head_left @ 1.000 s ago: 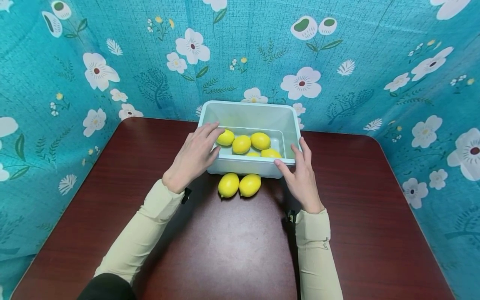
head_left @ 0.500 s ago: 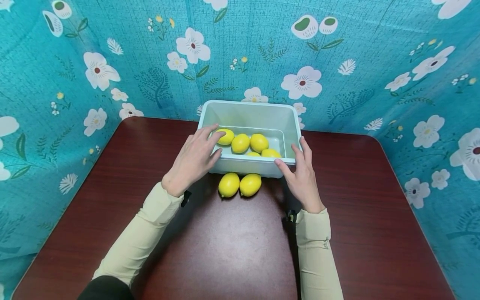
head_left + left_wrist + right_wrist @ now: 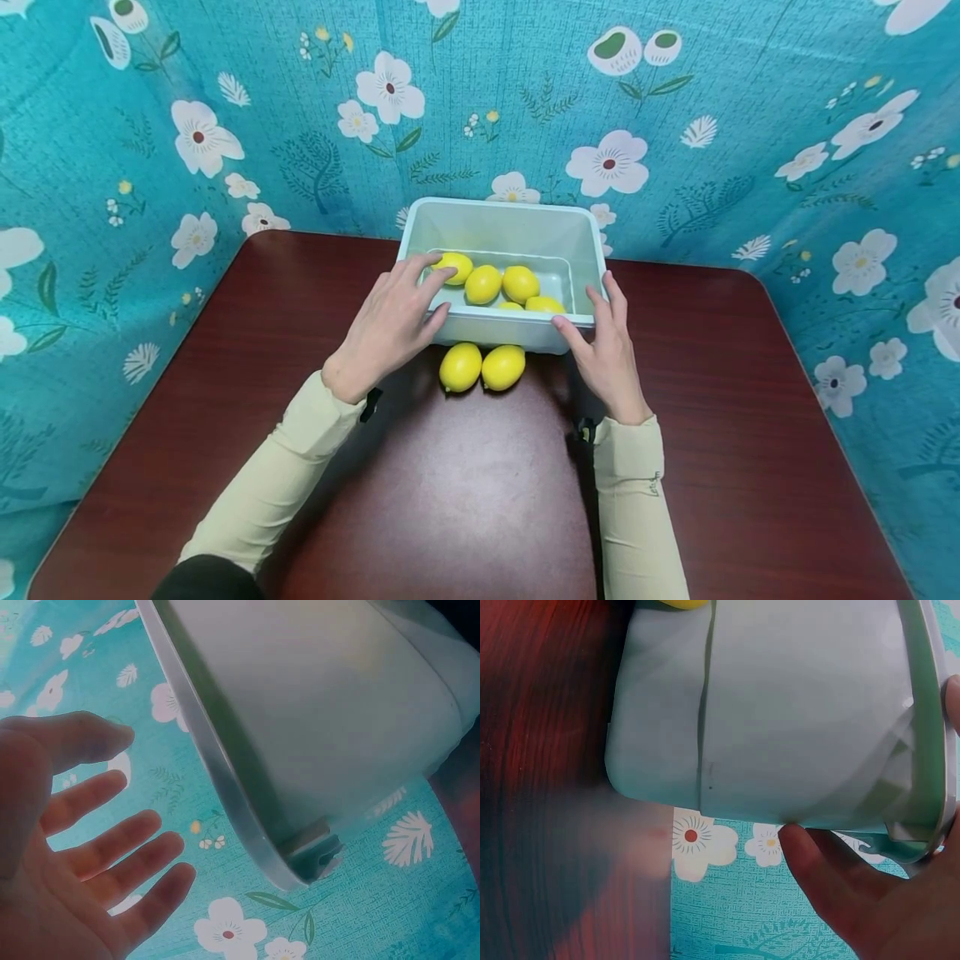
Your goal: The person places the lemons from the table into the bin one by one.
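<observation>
A pale blue-green plastic bin (image 3: 517, 331) stands on the table, several yellow lemons (image 3: 483, 285) lying inside. My left hand (image 3: 386, 329) hovers at the bin's left front corner with fingers spread. In the left wrist view, those fingers (image 3: 131, 859) are apart from the rim. My right hand (image 3: 609, 358) holds the right front corner, thumb at the front rim and fingers at the right side. Its fingers (image 3: 821, 881) reach round the bin's side in the right wrist view. Two more lemons (image 3: 461, 367) lie side by side just before the bin. The front wall partly hides the nearest lemons inside.
The dark reddish-brown table (image 3: 465, 492) has rounded back corners. A turquoise floral cloth (image 3: 300, 108) hangs behind it and along both sides, close to the bin's back. Both forearms (image 3: 637, 508) extend over the table from the near edge.
My left hand has drawn slightly toward me and to the right along the bin's corner. The right hand keeps its place. The head view has shifted a little.
</observation>
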